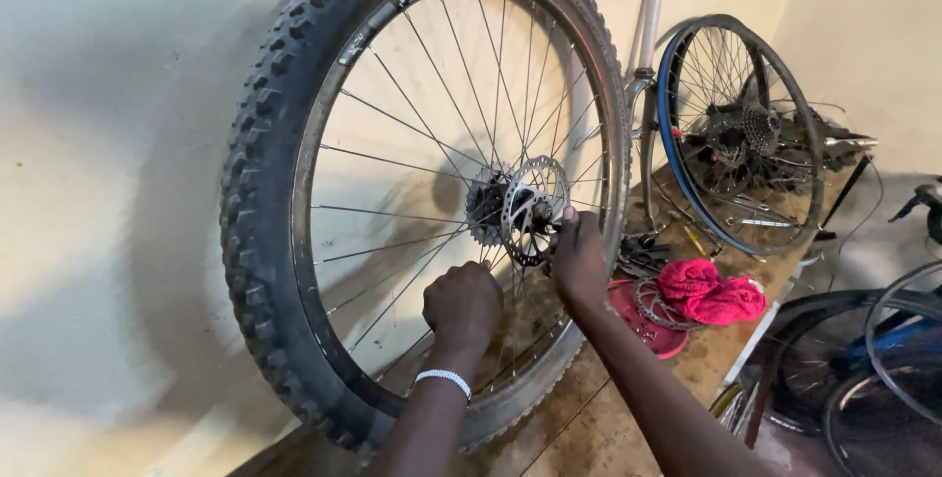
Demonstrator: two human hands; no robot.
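Observation:
A large bicycle wheel with a knobby black tyre [265, 192] stands upright against the pale wall. At its hub sit a toothed cog and a silver brake disc [533, 204]. My right hand [579, 259] reaches up to the lower right edge of the disc, with its fingers on it. Below the hub, my left hand [463, 302] is closed around the spokes; a beaded white bracelet circles its wrist. What the fingers pinch is hidden.
A second, thinner wheel [743, 133] with a cassette leans against the wall at the right, beside a metal frame tube [648, 16]. A red cloth [711, 295] and a red dish with a chainring lie on the wooden bench. More rims lie at the lower right.

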